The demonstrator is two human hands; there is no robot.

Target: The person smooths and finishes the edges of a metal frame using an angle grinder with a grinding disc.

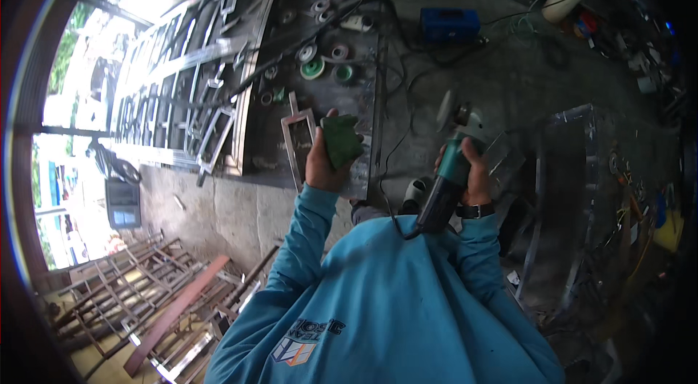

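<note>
My right hand (pixel 476 177) is wrapped round the green and black body of an angle grinder (pixel 452 162). The grinder's disc (pixel 446 111) points away from me, and its cord hangs from the rear end by my shirt. In my left hand (pixel 325 169) is a dark green, ragged-edged piece (pixel 342 140), perhaps folded cloth or a pad; the fingers are partly hidden behind it. Just left of that hand, a small rectangular metal frame (pixel 297 138) lies on the dark worktable (pixel 273 162).
Several grinding discs and tape-like rolls (pixel 313 68) lie along the worktable, with a dark cable across it. Metal grilles (pixel 174 71) stand to its left. A blue toolbox (pixel 449 24) rests on the floor ahead. Metal bars (pixel 131 289) are piled at lower left.
</note>
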